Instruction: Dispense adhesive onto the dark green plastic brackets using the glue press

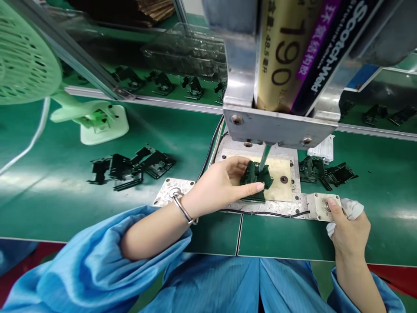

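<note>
My left hand (221, 184) is closed on a small dark green plastic part (257, 177), holding it on the yellowish pad of a metal fixture plate (293, 204). A thin dispenser nozzle (264, 158) comes down from the adhesive cartridge (293, 52) onto the part. My right hand (347, 230) rests at the plate's right end. Its thumb presses a round button (326, 205), and its fingers are closed round a white cloth (352, 211).
A pile of black plastic parts (130, 167) lies left of the plate, another pile (325, 173) to its right. A green desk fan (29, 56) stands at the far left. More parts and clear trays (192, 52) sit behind a metal rail.
</note>
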